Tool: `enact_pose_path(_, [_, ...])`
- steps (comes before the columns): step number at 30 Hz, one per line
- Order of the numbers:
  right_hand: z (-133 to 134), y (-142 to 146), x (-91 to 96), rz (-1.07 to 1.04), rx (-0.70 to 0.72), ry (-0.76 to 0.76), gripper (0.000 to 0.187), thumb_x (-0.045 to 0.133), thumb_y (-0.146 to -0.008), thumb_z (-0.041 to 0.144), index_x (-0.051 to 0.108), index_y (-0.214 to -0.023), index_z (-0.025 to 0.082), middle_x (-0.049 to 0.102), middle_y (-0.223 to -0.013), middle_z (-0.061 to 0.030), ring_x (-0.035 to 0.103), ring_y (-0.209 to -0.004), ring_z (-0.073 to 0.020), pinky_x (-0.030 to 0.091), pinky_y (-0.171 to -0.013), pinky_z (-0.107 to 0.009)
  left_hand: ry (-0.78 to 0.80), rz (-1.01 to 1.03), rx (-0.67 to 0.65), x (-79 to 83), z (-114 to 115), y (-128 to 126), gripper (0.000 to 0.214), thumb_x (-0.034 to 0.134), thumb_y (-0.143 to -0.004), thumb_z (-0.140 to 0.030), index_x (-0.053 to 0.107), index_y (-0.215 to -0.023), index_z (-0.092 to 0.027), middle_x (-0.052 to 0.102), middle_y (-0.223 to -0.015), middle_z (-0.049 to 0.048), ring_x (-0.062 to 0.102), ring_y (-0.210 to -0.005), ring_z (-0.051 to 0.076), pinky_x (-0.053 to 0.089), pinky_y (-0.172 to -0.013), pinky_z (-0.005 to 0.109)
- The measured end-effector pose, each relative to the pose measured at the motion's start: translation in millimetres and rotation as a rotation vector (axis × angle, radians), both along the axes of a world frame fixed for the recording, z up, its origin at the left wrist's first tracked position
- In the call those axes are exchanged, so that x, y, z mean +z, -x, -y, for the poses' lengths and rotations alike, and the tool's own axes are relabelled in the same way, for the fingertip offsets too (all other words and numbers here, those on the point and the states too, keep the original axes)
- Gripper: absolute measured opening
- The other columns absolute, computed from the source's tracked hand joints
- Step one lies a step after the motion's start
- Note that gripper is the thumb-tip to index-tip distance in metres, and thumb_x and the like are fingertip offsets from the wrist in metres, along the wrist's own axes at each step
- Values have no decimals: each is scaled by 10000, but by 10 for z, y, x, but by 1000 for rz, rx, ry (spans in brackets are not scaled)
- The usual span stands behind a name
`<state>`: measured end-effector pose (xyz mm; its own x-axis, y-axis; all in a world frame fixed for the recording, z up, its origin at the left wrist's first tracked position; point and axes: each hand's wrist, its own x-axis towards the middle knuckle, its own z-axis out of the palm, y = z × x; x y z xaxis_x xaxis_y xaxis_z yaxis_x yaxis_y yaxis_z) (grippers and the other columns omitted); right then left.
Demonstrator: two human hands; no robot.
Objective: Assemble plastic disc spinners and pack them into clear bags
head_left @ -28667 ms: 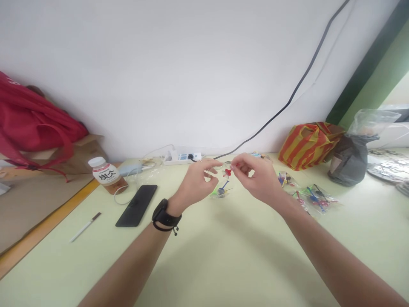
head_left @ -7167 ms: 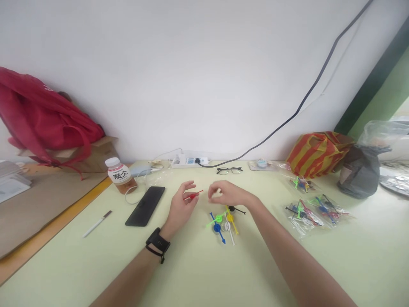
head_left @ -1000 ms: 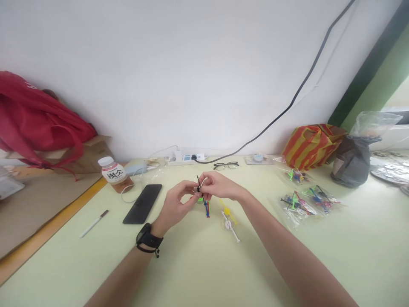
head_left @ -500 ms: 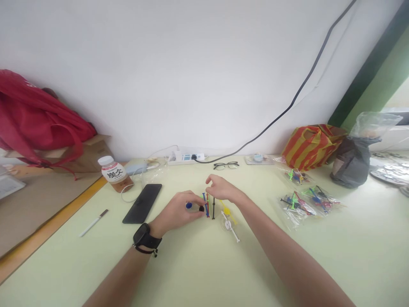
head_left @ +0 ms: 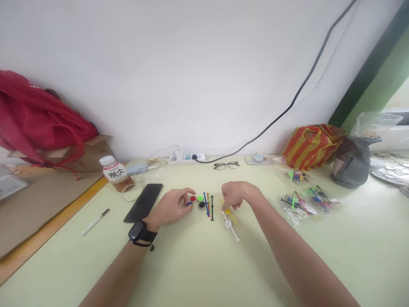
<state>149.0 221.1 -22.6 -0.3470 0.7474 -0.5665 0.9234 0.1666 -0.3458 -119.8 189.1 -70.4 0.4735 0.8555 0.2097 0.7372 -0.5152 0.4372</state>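
My left hand (head_left: pixel 171 207) lies low over the table with thumb and forefinger apart, around the edge of a blue disc (head_left: pixel 189 204). Close to its fingertips are a red disc (head_left: pixel 192 198), a green disc (head_left: pixel 200 198) and a black disc (head_left: pixel 201 205). Beside them lie a blue arrow (head_left: pixel 206 204), a red arrow (head_left: pixel 208 200) and a black arrow (head_left: pixel 212 209). My right hand (head_left: pixel 235 195) is curled, fingertips down at the upper end of a yellow arrow spinner (head_left: pixel 228 211); what they grip is hidden. A white arrow spinner (head_left: pixel 228 224) lies just below.
Bagged arrow spinners (head_left: pixel 295 202) lie to the right, before a striped bag (head_left: pixel 311 147). Glasses (head_left: pixel 226 165) and a power strip (head_left: pixel 187 158) are at the back. A phone (head_left: pixel 143 202), a bottle (head_left: pixel 115 174) and a white pen-like stick (head_left: pixel 96 221) sit left.
My left hand has drawn back left and opened, uncovering the red, green and black discs. My right hand has moved right and down, from above the black arrow to the yellow spinner.
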Motion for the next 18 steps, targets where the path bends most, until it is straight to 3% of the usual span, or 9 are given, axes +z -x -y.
enact_pose_path(5, [-7,20,-42,-40,34,49,139,773,-614,123,650,-669,159,700,-596,-35,739,-680,-224,539,-618,-269,40,81,-24,-24,17,-67,262,643,-896,-283,692,-1151,-244,726,-794,-20,606,-701,161,470,-678,283])
enact_pose_path(9, [-31,-19,-36,-97,16,-22,169,715,-590,54,633,-662,184,680,-563,-34,726,-647,-249,526,-602,-303,-93,96,-46,-35,61,-183,372,723,-886,-425,700,-1219,-261,722,-1037,50,644,-947,228,515,-877,364])
enact_pose_path(11, [-55,-63,-26,-142,4,-73,167,697,-598,57,621,-661,192,691,-588,-39,717,-635,-245,514,-595,-308,-119,73,-91,-53,64,-204,345,726,-892,-403,721,-1217,-287,698,-1174,72,636,-1056,259,511,-956,408])
enact_pose_path(14, [-98,-114,-20,-227,-31,-139,131,686,-648,98,619,-707,194,710,-643,-46,695,-611,-222,495,-576,-298,-117,68,-133,-74,41,-173,247,694,-918,-325,753,-1157,-306,709,-1192,64,644,-1091,265,518,-990,422])
enact_pose_path(18, [-110,-89,-7,-386,-66,-191,120,679,-713,154,597,-794,190,726,-729,-49,668,-599,-180,470,-556,-265,-141,155,-70,-42,20,-119,329,697,-918,-349,709,-1243,-300,710,-1240,63,631,-1183,269,502,-1057,438])
